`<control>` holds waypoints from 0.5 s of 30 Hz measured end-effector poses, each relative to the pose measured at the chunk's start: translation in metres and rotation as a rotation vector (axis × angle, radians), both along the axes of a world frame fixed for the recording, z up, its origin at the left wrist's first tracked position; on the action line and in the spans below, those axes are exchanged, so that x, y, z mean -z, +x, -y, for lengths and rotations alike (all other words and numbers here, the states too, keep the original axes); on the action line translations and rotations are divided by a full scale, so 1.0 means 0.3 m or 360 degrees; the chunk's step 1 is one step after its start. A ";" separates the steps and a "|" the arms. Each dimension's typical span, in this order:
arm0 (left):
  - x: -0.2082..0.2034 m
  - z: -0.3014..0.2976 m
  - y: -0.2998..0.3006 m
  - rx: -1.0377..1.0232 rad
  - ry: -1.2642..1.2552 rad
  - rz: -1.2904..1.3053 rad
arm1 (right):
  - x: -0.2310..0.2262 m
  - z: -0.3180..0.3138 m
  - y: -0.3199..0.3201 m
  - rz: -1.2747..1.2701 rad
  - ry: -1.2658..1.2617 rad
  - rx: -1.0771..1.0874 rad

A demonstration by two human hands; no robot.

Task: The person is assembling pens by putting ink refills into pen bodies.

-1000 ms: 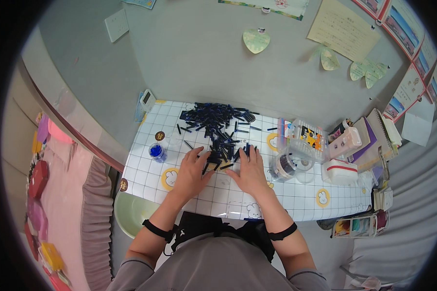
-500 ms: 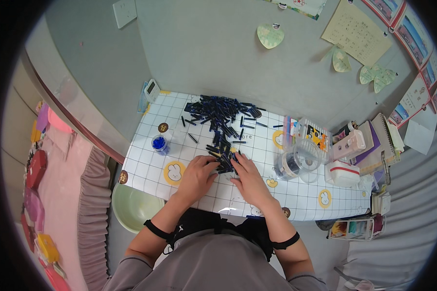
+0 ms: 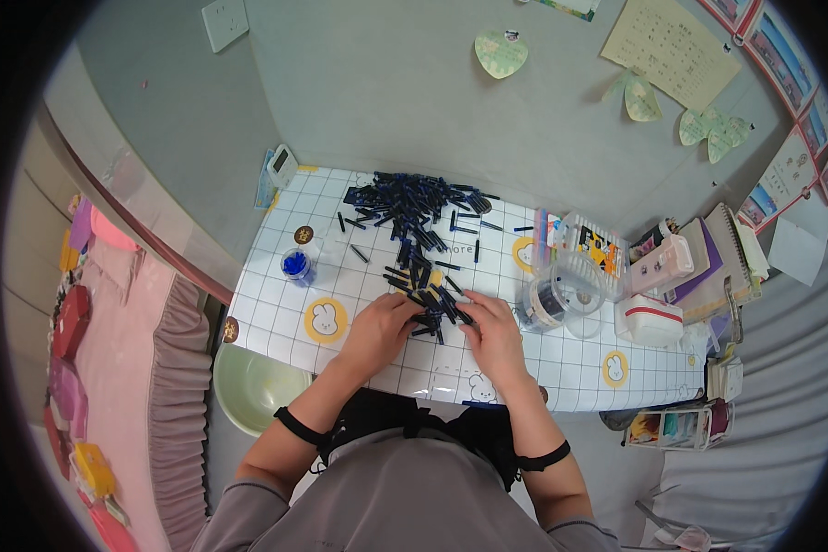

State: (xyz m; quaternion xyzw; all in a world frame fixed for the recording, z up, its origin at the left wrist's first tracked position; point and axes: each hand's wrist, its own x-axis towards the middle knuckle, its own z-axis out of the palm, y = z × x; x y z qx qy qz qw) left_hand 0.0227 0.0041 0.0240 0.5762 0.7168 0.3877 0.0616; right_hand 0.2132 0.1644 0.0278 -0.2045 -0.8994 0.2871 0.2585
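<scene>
Small dark blue-black tubes that look like ink cartridges (image 3: 428, 293) lie in a loose cluster near the front of the desk. My left hand (image 3: 380, 331) is at the cluster's left side, its fingers bent and closed on a few cartridges. On the right side, my right hand (image 3: 494, 333) has thumb and fingers closing on cartridge ends; the fingertips are partly hidden. A larger heap of cartridges (image 3: 414, 204) spreads behind, toward the wall, with a trail of them running down to my hands. Several single cartridges lie scattered around it.
A small clear jar (image 3: 298, 267) with blue pieces stands left. At right are a clear round tub (image 3: 543, 305) holding dark pieces, a white pouch (image 3: 651, 325), a pink case (image 3: 664, 260) and notebooks (image 3: 713, 262). A green basin (image 3: 258, 391) sits below the desk's left edge.
My right hand has moved slightly right, and its fingers have drawn in. The cartridges between my hands are shifted and more spread out. The whole view has tilted slightly.
</scene>
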 end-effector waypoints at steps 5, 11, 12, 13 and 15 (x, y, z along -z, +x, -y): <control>-0.001 -0.016 0.001 -0.0019 -0.0071 -0.0011 | -0.035 0.057 -0.025 -0.0114 0.0132 0.0011; -0.043 0.028 -0.014 -0.0021 -0.0007 -0.0147 | -0.029 0.137 -0.066 0.0084 0.0174 -0.0097; -0.048 0.041 -0.018 -0.0020 -0.0009 -0.0149 | -0.016 0.132 -0.068 0.0082 0.0173 -0.0096; -0.050 0.056 -0.022 -0.0028 -0.0079 -0.0107 | -0.003 0.124 -0.067 0.0096 0.0160 -0.0077; -0.045 0.085 -0.034 -0.0053 -0.0158 -0.0063 | 0.007 0.121 -0.069 0.0111 0.0139 -0.0075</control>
